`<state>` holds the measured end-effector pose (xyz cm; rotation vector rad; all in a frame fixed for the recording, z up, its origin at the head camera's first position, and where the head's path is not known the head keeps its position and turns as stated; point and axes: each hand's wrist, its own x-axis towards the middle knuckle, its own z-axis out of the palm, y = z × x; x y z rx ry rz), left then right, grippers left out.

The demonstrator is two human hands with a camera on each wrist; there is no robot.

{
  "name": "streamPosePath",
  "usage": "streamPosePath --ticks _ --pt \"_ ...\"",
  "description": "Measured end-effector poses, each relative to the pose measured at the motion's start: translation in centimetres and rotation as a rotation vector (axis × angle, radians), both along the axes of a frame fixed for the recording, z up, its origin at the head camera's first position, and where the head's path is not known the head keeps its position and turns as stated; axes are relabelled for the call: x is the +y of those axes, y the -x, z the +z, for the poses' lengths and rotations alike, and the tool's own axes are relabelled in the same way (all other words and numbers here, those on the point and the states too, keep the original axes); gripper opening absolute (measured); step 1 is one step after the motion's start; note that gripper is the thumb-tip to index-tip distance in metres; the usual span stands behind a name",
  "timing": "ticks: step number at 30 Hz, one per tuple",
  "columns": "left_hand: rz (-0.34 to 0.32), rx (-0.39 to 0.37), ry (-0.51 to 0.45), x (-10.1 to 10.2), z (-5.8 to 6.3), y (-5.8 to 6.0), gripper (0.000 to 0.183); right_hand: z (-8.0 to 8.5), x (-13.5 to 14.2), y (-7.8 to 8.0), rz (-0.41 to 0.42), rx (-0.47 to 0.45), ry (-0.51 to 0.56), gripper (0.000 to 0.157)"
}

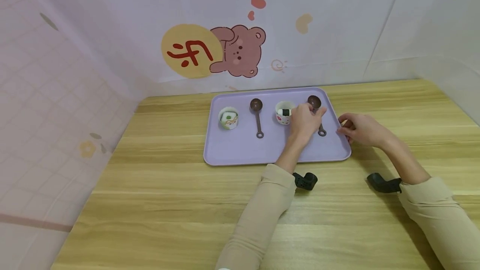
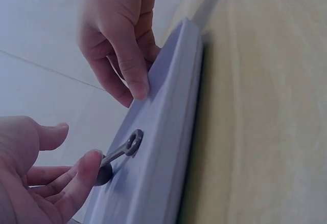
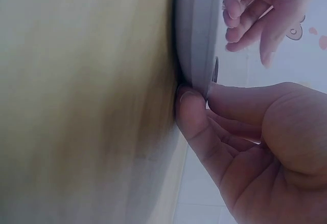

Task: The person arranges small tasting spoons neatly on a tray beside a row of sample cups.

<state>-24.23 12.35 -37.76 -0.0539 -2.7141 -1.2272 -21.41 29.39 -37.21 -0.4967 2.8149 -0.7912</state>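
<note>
A lilac tray (image 1: 240, 149) lies on the table, with two small cups and two brown scoops on it. My right hand (image 1: 361, 130) pinches the tray's right rim, thumb on top and a finger at its underside in the right wrist view. My left hand (image 1: 304, 123) hovers over the tray, thumb apart from its loosely bent fingers. Beside it stands a patterned cup (image 1: 283, 120) with a white piece banded in black (image 1: 284, 112). The right-hand scoop (image 1: 314, 101) is partly hidden behind this hand; its ringed handle (image 2: 134, 142) shows past the fingertips in the left wrist view.
On the tray's left is another cup (image 1: 229, 125) holding a white and green piece. Between the cups lies the second scoop (image 1: 256, 105), its handle towards me. A wood-grain table (image 1: 168, 203) surrounds the tray, and a printed cloth wall (image 1: 318, 49) rises behind.
</note>
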Motion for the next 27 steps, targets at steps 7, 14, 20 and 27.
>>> streamPosePath --ticks 7,14,20,27 --pt "-0.041 -0.052 -0.053 -0.4 0.4 0.1 0.037 -0.1 0.2 0.1 -0.004 0.005 0.003 0.028" --pt "-0.155 -0.098 -0.267 -1.1 0.9 -0.4 0.033 -0.4 0.5 0.2 0.0 0.014 0.004 0.028" --pt "-0.225 -0.15 -0.385 -1.5 1.3 -0.6 0.031 -0.2 0.3 0.1 0.002 0.019 -0.004 0.028" --pt "-0.267 -0.142 -0.4 -2.0 1.4 -0.5 0.034 0.1 0.1 0.2 -0.003 0.021 -0.011 0.032"
